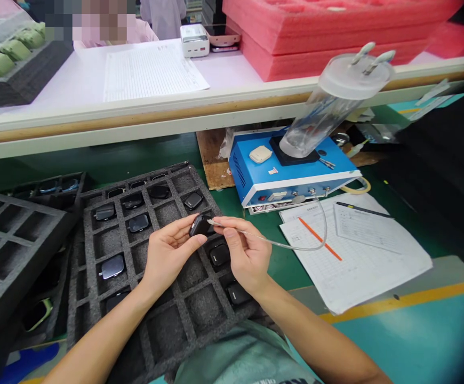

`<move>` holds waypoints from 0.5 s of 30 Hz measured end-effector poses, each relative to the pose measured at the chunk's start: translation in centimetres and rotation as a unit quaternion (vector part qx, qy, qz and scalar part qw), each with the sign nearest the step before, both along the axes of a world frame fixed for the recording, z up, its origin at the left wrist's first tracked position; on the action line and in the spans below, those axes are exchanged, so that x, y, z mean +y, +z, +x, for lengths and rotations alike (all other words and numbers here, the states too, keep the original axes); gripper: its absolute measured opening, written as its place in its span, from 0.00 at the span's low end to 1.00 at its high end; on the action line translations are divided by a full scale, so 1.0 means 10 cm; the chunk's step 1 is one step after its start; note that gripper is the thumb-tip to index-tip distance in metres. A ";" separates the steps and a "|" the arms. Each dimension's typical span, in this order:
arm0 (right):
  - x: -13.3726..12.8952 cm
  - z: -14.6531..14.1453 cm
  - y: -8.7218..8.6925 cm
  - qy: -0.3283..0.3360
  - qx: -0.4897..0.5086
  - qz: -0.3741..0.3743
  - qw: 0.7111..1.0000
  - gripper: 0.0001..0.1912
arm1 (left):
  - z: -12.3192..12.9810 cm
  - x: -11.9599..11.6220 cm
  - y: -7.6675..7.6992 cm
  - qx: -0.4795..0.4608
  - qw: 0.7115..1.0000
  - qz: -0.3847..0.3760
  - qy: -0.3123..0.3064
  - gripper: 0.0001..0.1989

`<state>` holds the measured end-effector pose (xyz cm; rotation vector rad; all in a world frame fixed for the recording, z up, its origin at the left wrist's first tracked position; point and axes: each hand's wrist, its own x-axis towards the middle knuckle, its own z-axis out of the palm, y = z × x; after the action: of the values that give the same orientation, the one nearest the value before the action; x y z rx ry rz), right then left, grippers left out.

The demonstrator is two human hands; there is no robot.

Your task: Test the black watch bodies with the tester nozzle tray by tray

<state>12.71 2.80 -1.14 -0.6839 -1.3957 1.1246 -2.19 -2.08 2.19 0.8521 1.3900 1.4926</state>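
My left hand point(172, 245) pinches a black smartwatch body point(200, 225) without a strap, held tilted above the foam tray. Between the fingers of my right hand point(248, 250) is the end of a thin clear tube point(296, 247), its tip at the side of the watch body. From there the tube curves over to the front of a blue box-shaped machine point(256, 160). Below my hands lies a dark grey foam tray point(168, 325), with watch bodies in several of its compartments, among them one point(112, 265) near my left wrist.
More foam trays point(32, 234) with watches stand at the left. A clear cylinder point(316, 117) leans on top of the machine. Papers point(348, 277) with an orange stick point(320, 238) and a black pen point(364, 209) lie right. Red foam point(280, 58) sits on the shelf, with a person beyond.
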 end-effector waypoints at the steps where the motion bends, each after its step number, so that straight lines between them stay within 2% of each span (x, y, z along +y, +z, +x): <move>1: 0.00 0.00 0.00 0.003 0.004 -0.001 1.000 0.10 | 0.00 0.00 0.00 -0.001 1.000 0.001 0.001 0.23; 15: 0.04 -0.03 -0.01 0.017 0.009 -0.003 1.000 0.09 | -0.02 0.02 0.02 0.028 0.999 -0.015 0.012 0.25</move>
<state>12.41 3.20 -1.28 -0.6546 -1.3928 1.1607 -2.43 -1.89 2.38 0.8674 1.4639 1.4718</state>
